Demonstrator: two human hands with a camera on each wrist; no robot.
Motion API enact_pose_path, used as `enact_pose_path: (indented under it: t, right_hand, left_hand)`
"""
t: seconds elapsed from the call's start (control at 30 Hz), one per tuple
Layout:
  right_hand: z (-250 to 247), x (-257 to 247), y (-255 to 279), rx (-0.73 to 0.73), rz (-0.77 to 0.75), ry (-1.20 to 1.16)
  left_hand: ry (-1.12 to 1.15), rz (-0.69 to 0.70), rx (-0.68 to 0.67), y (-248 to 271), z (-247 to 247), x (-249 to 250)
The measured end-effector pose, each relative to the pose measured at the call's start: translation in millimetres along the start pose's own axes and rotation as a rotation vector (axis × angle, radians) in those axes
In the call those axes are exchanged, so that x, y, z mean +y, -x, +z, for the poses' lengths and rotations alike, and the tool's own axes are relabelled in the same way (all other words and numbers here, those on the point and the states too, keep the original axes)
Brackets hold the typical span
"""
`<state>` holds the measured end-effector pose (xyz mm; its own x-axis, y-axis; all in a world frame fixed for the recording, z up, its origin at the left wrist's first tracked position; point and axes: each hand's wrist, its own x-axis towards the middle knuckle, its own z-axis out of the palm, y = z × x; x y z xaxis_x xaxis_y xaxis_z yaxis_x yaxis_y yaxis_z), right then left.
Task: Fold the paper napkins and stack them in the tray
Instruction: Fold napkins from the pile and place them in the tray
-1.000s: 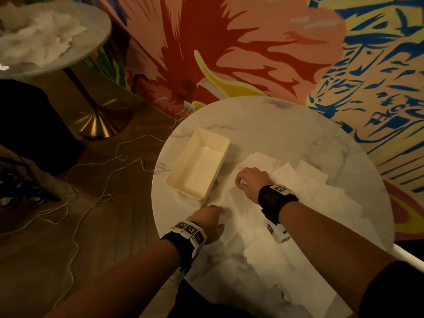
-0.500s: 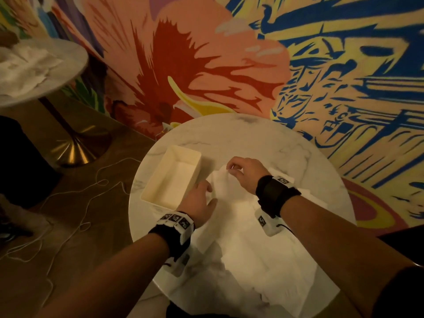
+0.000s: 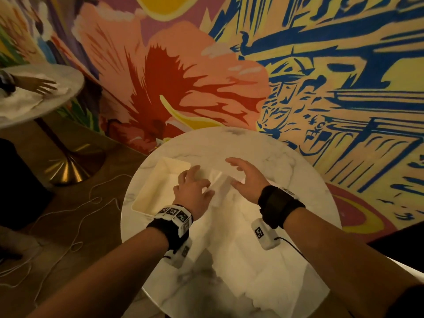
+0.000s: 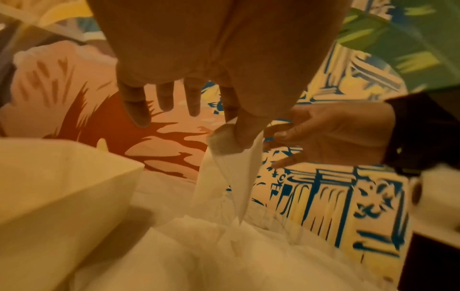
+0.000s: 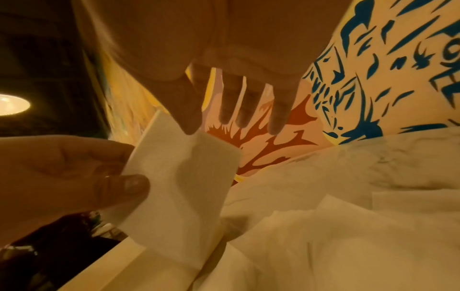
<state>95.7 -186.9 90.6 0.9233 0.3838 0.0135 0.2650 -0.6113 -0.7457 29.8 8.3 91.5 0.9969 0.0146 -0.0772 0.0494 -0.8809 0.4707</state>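
**First napkin up, tray empty**

Left hand [image 3: 192,191] pinches a folded white paper napkin [image 3: 219,185] above the round marble desk [image 3: 298,180]; right hand [image 3: 246,180] hovers, fingers released. The cream rectangular tray [image 3: 146,196] looks bare; loose napkins [image 3: 252,260] await.

a round marble-topped table [image 3: 263,152] stands before a painted mural wall [image 3: 298,76]. on the table's left part sits a cream rectangular plastic tray [image 3: 146,198], and just to its right, spreading toward the near edge, lies a heap of loose white paper napkins [image 3: 241,249]. above the far end of that heap, a folded white paper napkin [image 3: 220,187] hangs pinched in the left hand [image 3: 192,191], which is just right of the tray. the right hand [image 3: 247,180] is just right of that napkin. a second round table [image 3: 68,88] stands far left, with more napkins on it.
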Motion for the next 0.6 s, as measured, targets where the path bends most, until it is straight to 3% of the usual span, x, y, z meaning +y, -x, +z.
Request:
enact_pose_path:
  t: [0.2, 0.33, 0.5, 0.6]
  right_hand:
    - [5.6, -13.4, 3.6, -0.036, -0.115, 0.097]
    - [9.0, -17.2, 9.3, -0.042, -0.002, 0.068]
    - [16.2, -23.5, 15.3, -0.023, 0.102, -0.086]
    - [20.4, -27.8, 17.7, -0.031, 0.12, -0.14]
  left_hand:
    - [-0.185, 0.097, -0.064, 1.7, -9.2, 1.7]
    - [-0.096, 0.08, -0.086, 1.9, -14.0, -1.0]
    - [0.193, 0.033, -0.059, 3.9, -20.3, -1.0]
    - [0.192, 0.07, -0.033, 3.1, -21.9, -3.7]
